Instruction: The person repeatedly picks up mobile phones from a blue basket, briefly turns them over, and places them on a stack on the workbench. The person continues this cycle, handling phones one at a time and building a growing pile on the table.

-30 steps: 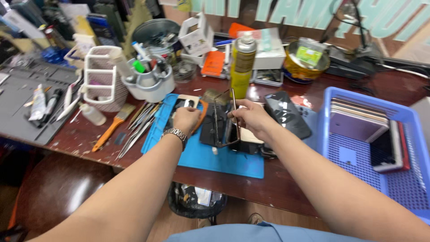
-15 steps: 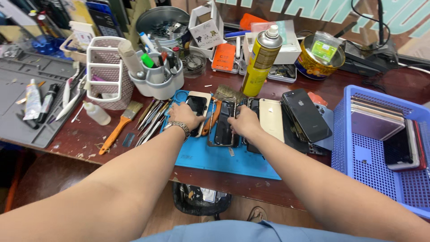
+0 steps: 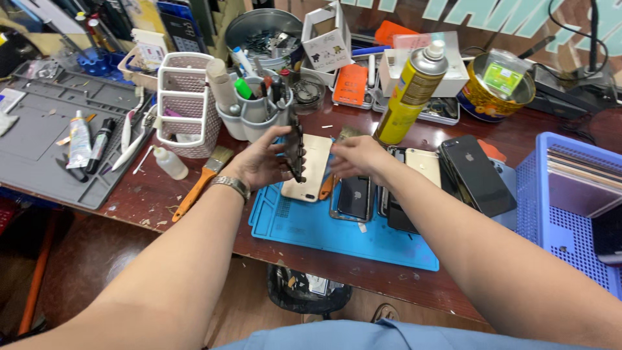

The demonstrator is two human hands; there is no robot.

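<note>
Above the blue work mat (image 3: 337,233), which I take as my landmark, I have both hands raised over its far left corner. Largest first: the wooden bench (image 3: 162,194) carries everything, with a grey tray (image 3: 39,129) well to the left of the mat and a blue basket (image 3: 570,214) just off its right edge. A yellow spray can (image 3: 408,97) stands behind the mat, beside a cluster of grey cups (image 3: 253,110) stuffed with pens. On the mat itself lie several phones: a gold phone (image 3: 311,168) face down at the far left, a dark open phone (image 3: 353,198) next to it, and a black phone (image 3: 473,175) tilted across others at the right.

My left hand (image 3: 259,162) is curled, fingers closed around the near edge of a thin dark phone frame (image 3: 297,152), held on edge and upright over the gold phone. My right hand (image 3: 356,159) is half closed just right of the frame; I cannot tell whether its fingertips pinch the frame or merely hover beside it.

My worry is the grip: the frame stands on edge with only one hand surely holding it, so a slip would drop it onto the gold phone below. It is thin and could bend under squeezing. My elbow also sweeps near the black phone at the mat's right side.
</note>
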